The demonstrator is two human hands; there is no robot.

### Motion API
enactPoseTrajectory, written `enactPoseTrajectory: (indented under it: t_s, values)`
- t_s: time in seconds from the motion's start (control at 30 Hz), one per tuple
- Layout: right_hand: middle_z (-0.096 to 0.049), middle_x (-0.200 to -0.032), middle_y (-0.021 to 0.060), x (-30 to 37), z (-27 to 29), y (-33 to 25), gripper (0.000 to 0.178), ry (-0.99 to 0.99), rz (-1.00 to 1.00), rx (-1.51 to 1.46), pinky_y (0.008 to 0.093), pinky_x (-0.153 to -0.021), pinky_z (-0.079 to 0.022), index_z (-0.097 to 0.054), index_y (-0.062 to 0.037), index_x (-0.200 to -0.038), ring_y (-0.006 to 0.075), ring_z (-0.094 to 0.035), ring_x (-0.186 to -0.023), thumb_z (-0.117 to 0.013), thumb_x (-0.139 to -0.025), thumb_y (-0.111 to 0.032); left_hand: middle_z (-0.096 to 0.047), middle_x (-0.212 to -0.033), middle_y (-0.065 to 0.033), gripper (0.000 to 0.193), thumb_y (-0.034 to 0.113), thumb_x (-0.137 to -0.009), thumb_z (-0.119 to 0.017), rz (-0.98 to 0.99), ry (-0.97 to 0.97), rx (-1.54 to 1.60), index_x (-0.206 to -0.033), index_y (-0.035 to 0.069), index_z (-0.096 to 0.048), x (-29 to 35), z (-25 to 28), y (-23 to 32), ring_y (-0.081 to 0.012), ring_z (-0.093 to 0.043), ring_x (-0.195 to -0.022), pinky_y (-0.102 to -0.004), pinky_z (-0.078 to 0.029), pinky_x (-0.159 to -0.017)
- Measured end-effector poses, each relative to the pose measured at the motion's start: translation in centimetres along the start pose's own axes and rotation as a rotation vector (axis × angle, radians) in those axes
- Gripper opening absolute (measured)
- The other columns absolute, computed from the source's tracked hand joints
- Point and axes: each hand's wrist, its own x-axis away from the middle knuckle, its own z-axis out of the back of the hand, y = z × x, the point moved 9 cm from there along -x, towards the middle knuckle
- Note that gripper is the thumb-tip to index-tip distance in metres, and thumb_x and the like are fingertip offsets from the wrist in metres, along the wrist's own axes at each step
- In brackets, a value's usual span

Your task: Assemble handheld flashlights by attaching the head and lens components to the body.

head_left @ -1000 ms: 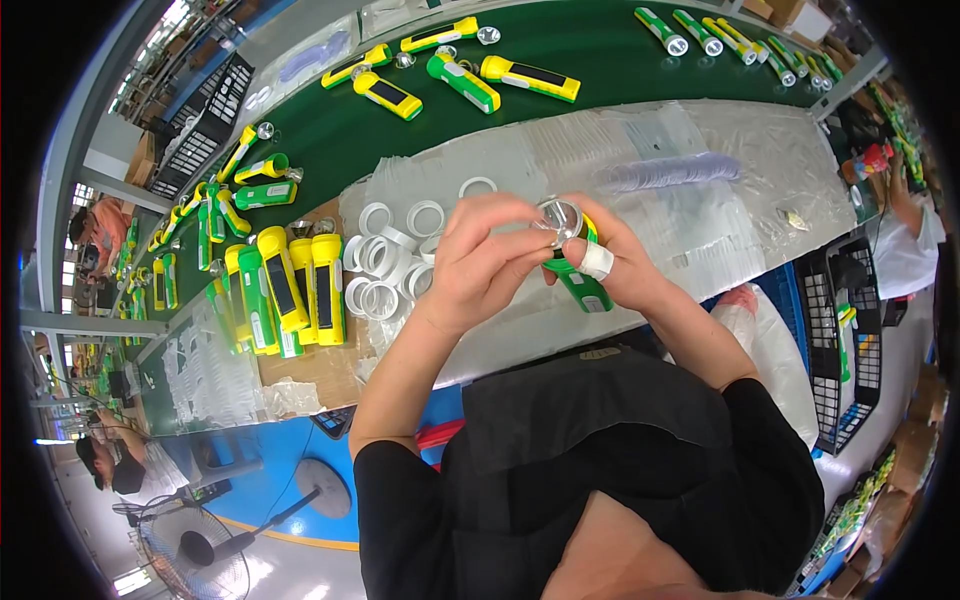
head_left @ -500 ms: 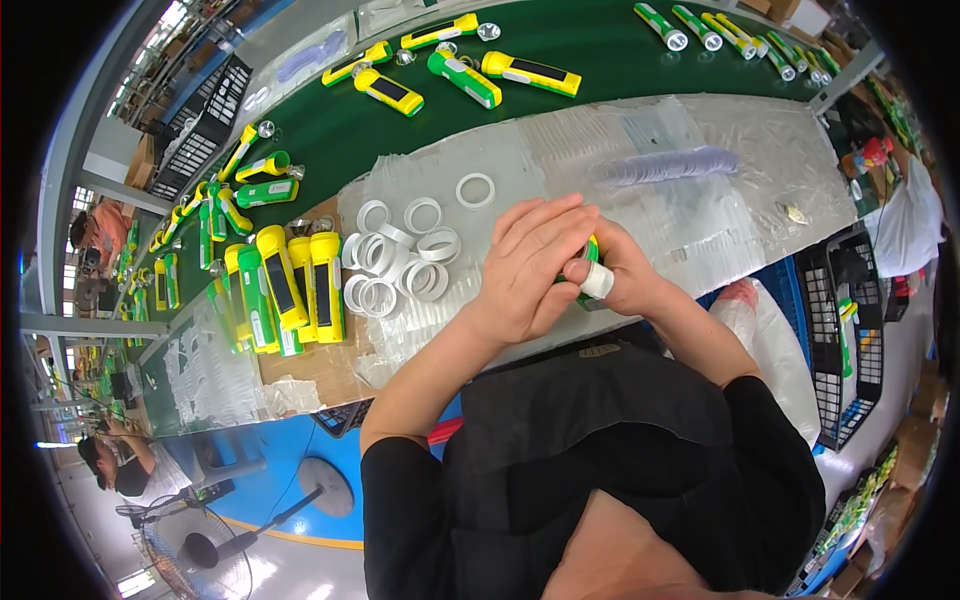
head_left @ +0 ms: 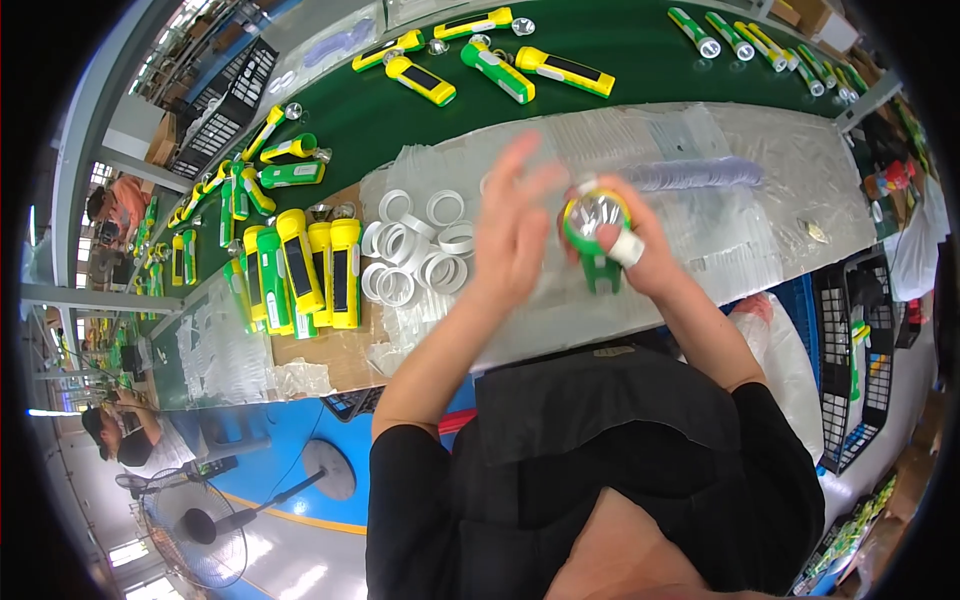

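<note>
My right hand (head_left: pixel 652 245) grips a green and yellow flashlight (head_left: pixel 598 213), its shiny round reflector facing up toward me. White wrap covers the thumb of that hand. Just left of the flashlight, my left hand (head_left: pixel 512 235) is raised, blurred by motion, its fingers stretched and nothing visible in them. White plastic rings (head_left: pixel 398 245) lie in a loose heap to the left of that hand. Beyond the flashlight, a row of thin clear discs (head_left: pixel 700 175) rests on the plastic-covered worktop (head_left: pixel 800 225).
Left of the rings, several flashlights (head_left: pixel 344 275) lie side by side on cardboard. More flashlights (head_left: pixel 565 72) are spread along the green belt (head_left: pixel 400 130) behind the worktop. At right stand a black crate (head_left: pixel 850 370) and a white bag (head_left: pixel 785 370). A fan (head_left: pixel 195 525) stands at lower left.
My left hand has come off the flashlight and moved left, its fingers now spread. The flashlight's reflector, covered before, is now in sight. The whole view has shifted slightly.
</note>
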Motion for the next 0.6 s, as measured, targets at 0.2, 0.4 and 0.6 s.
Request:
enactPoseTrajectory:
  t_s: [0.2, 0.4, 0.6]
  values:
    - [-0.060, -0.099, 0.0107, -1.2, 0.9, 0.4, 0.049, 0.045, 0.129, 0.065, 0.0328, -0.076, -0.051, -0.045, -0.0074, -0.123, 0.0176, -0.061, -0.084, -0.069, -0.089, -0.032, -0.055, -0.131, -0.0176, 0.050, 0.026, -0.084, -0.071, 0.290, -0.395, -0.938, -0.130, 0.011, -0.057, 0.9, 2.2, -8.7, -0.0344, -0.052, -0.120, -0.0416, -0.044, -0.097]
    - [-0.059, -0.100, 0.0100, -0.9, 0.7, 0.0, 0.044, 0.026, 0.186, 0.041, 0.0327, -0.076, -0.051, -0.045, -0.0073, -0.120, 0.0166, -0.059, -0.083, -0.068, -0.090, -0.030, -0.062, -0.117, -0.0092, 0.037, 0.018, -0.081, -0.076, 0.433, -0.387, -0.490, -0.116, 0.008, -0.066, 0.7, 2.2, -9.9, -0.0223, -0.061, -0.099, -0.0332, -0.049, -0.082]
    - [-0.058, -0.103, 0.0081, -1.4, 0.7, 0.4, 0.049, 0.034, 0.153, 0.086, 0.0319, -0.079, -0.051, -0.044, -0.0075, -0.123, 0.0157, -0.060, -0.088, -0.069, -0.090, -0.034, -0.062, -0.106, -0.0095, 0.022, 0.015, -0.080, -0.078, 0.430, 0.085, 0.182, -0.099, 0.004, -0.072, -1.9, 1.7, -3.5, -0.0144, -0.057, -0.086, -0.0239, -0.044, -0.066]
